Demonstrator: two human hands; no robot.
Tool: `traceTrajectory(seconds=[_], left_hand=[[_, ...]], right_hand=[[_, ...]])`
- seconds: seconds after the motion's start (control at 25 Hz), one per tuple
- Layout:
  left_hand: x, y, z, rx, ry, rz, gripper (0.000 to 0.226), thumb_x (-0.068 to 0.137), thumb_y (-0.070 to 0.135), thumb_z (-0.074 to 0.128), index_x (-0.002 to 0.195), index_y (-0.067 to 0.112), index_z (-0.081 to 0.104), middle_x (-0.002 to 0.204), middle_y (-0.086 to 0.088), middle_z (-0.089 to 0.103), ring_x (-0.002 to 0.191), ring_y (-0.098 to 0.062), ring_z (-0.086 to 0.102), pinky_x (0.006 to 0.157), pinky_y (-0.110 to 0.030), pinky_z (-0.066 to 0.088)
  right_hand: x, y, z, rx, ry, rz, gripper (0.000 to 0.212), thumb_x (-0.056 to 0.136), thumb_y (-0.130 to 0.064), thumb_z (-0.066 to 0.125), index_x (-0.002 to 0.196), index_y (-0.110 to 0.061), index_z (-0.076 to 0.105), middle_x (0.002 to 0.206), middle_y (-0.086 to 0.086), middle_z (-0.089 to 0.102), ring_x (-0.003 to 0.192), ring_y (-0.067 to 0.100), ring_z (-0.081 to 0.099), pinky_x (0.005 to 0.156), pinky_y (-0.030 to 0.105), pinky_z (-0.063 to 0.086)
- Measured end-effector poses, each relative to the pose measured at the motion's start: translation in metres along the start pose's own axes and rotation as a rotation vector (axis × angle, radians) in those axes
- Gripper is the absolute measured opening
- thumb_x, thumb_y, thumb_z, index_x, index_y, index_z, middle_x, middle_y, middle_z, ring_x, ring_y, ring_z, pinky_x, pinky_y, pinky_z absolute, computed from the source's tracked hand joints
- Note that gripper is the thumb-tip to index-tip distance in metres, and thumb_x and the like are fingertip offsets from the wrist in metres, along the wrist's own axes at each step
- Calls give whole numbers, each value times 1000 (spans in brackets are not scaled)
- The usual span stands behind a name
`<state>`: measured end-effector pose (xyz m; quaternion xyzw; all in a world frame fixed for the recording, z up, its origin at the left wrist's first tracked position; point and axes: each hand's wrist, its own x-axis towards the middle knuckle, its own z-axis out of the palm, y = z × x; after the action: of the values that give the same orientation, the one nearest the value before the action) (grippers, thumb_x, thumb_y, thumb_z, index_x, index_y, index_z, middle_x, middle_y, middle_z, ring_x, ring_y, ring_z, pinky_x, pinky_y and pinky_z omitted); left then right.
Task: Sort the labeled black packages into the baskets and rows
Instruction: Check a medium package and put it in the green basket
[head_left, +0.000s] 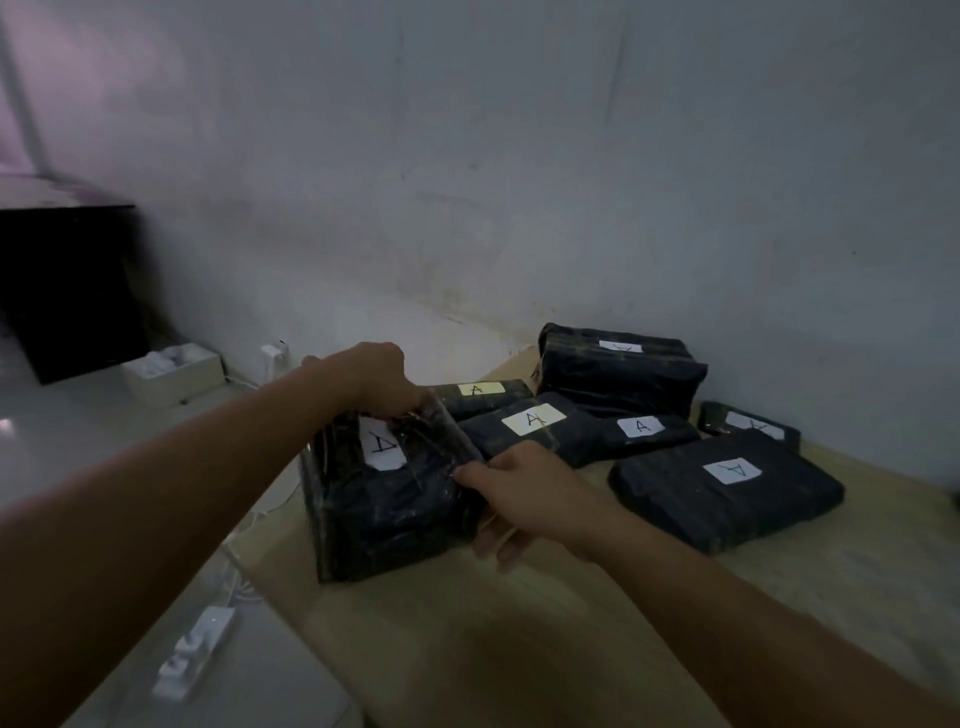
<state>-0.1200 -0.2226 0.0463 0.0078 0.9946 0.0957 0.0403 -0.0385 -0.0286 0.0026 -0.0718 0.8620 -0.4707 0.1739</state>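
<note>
left hand (378, 378) grips far edge of black package (387, 512); right hand (524, 493) pinches its side.

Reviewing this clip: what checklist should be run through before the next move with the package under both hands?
1. Grip: left hand grips the package at its far top edge, right hand at its right side: ok.
2. Its label reads A: ok.
3. Packages behind: legible labels read A: ok.
4. Rear package, label blurred: cannot tell.
5. Footing: the package stands at the table left edge: cannot tell.
6. Basket in view: not ok, none shows.
</note>
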Motion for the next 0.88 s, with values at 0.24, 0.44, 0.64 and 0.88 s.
traceTrajectory(seconds=[0.24, 0.44, 0.64, 0.88], left_hand=[[-37, 43, -43, -369, 19, 120, 40, 78, 38, 75, 106, 9, 67, 101, -3, 64, 95, -20, 57, 82, -32, 45], [-52, 135, -3, -1123, -74, 374, 33, 77, 18, 77, 108, 16, 64, 110, -10, 69, 98, -27, 66, 89, -41, 54], [-72, 243, 83, -1396, -364, 437, 40, 81, 23, 72, 119, 24, 58, 111, -7, 69, 93, -25, 70, 77, -38, 57], [-101, 319, 154, -1518, -470, 451, 45, 77, 16, 75, 119, 19, 60, 107, -11, 72, 94, -30, 71, 83, -43, 55]], right_hand=[[-62, 15, -70, 135, 407, -131, 22, 93, -29, 62, 89, -12, 75, 79, 7, 76, 65, 25, 74, 56, 36, 60], [-139, 68, -135, 250, 767, -222, 15, 92, -23, 63, 90, -14, 75, 74, 2, 75, 66, 20, 73, 62, 44, 62], [-208, 139, -171, 289, 1014, -265, 12, 93, -21, 62, 101, -21, 71, 92, 1, 75, 85, 14, 72, 72, 39, 62], [-255, 231, -185, 690, 1100, -108, 48, 82, -35, 69, 125, -16, 58, 120, 9, 68, 107, 23, 67, 78, 39, 57]])
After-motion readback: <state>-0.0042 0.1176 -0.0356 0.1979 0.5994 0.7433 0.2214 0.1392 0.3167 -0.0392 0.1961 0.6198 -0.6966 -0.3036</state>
